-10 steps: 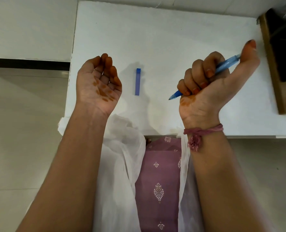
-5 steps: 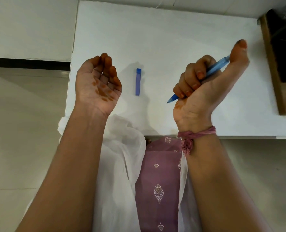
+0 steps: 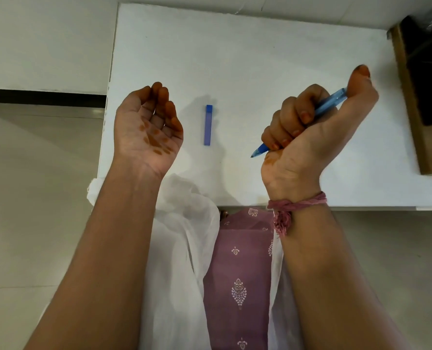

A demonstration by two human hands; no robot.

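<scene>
Above the white bench [image 3: 235, 46], the right hand [image 3: 308, 147] curls its grip round a blue pen [image 3: 329, 102], tip toward 8 o'clock. At its 9 o'clock lies the cap [image 3: 208, 125], then the left hand [image 3: 146, 130], grip loosely curled, empty.

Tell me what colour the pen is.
The pen is blue; head view shows it best.

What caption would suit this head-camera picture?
Right hand grips blue pen; blue bar lies on white table; left hand empty.
</scene>
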